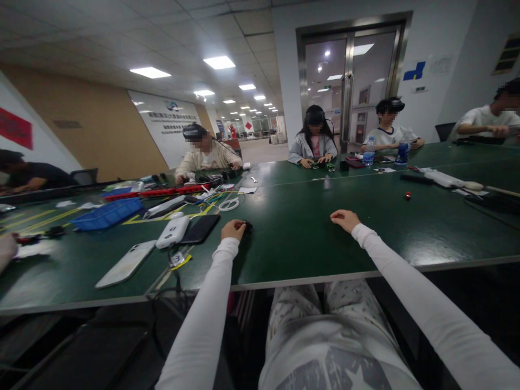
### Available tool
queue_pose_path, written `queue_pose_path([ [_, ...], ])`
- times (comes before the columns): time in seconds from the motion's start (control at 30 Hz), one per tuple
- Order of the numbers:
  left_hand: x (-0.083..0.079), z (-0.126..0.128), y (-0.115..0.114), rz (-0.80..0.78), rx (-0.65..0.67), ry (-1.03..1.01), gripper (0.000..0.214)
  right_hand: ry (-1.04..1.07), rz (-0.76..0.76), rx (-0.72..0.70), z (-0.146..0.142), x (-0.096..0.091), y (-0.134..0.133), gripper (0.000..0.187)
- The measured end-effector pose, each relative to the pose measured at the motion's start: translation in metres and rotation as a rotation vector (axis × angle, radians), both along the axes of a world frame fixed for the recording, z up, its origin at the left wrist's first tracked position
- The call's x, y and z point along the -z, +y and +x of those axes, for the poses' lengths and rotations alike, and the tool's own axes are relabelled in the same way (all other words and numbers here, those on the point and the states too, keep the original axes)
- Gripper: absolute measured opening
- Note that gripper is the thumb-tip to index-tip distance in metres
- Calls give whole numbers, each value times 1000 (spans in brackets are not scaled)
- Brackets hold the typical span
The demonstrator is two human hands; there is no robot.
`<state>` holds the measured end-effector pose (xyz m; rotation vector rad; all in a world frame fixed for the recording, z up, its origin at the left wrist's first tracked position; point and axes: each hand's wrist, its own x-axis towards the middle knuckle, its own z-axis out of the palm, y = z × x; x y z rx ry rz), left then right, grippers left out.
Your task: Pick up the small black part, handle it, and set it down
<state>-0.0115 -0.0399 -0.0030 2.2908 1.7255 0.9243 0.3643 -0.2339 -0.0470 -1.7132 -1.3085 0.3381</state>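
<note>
My left hand (pixel 233 229) rests on the green table (pixel 284 254) with its fingers closed around the edge of a small black object (pixel 248 227). That object is too dark to identify, and part of it is hidden by the fingers. Farther right, my right hand (pixel 345 220) is just over the tabletop, thumb and fingers pinched together. Anything between those fingertips is too small to make out. Left of my left hand lie a black phone-like slab (pixel 200 229), a white device (pixel 173 230) and a pale phone (pixel 127 264).
A blue tray (pixel 108 213), a coiled white cable (pixel 228 205) and a small wrench-shaped piece (pixel 254 180) lie at left. A small red item (pixel 407 195) and a long white tool (pixel 447 180) are at right. Bottles (pixel 369 151) and several seated people are across the table.
</note>
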Motion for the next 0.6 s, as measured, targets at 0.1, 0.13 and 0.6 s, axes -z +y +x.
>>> queue_pose_path([
  [0.1,4,28,-13,9,151,-23,20,16,16,-87,-6,-3,-2,23],
  [0.13,6,40,-18,13,206,-32,19,16,17,-129,-8,-4,-3,26],
  [0.6,19,207,-122,-37,791,-138,18,-129,-69,-399,-13,-18,-13,76],
])
